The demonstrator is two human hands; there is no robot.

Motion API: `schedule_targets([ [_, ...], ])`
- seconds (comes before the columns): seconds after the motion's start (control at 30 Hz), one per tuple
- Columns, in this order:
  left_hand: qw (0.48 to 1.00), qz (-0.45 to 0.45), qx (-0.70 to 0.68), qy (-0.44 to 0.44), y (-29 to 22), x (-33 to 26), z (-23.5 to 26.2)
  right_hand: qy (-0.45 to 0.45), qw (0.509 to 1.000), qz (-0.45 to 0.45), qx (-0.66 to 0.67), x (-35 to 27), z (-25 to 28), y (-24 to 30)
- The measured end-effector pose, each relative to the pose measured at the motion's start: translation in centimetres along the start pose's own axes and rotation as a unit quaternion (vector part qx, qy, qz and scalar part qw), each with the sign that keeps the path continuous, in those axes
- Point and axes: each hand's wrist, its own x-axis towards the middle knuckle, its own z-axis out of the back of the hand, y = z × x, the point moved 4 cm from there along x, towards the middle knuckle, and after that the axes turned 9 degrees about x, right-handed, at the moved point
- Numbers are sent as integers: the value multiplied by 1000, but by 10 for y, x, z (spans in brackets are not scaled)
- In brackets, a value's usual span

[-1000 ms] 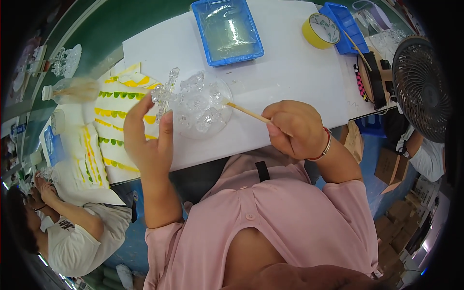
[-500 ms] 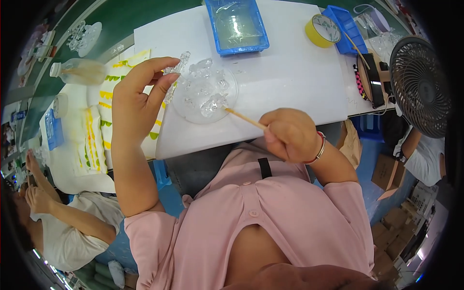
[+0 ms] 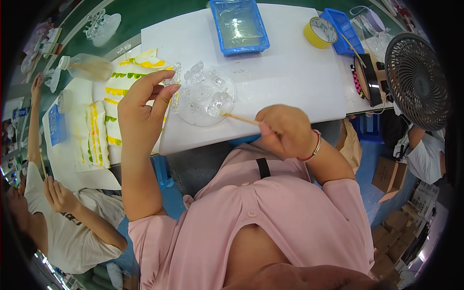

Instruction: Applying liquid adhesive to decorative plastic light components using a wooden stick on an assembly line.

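White worktop (image 3: 295,82), fan (image 3: 418,79) alongside: left fingers (image 3: 170,90) pinch clear piece (image 3: 177,69), right fingers (image 3: 266,129) a stick (image 3: 240,118)

Stick (image 3: 241,118) was tan, disc (image 3: 199,119) clear. Tray (image 3: 242,50) at 12 o'clock was blue, tape roll (image 3: 312,38) at 1 yellow, fan (image 3: 419,82) at 2 dark grey, shirt (image 3: 295,212) at 6 pink. Sheet (image 3: 116,83) at 10: was white, yellow/green scalloped rows.

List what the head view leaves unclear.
In the head view:
Clear piece: its middle, hidden by the left hand.
Stick: its grasped part, hidden by the right hand; whether its tip touches the clear disc, too small to tell.
Co-worker at left: part of the head, lost in the dark rim.
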Motion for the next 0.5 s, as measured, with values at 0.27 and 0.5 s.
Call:
schedule_targets([
  [0.27,999,-11,21,-46,-4,-7,-1,-87,993,-12,-73,8,19,-30],
  [0.5,998,9,4,-66,-1,-8,-4,-10,998,17,-57,-3,11,-8],
])
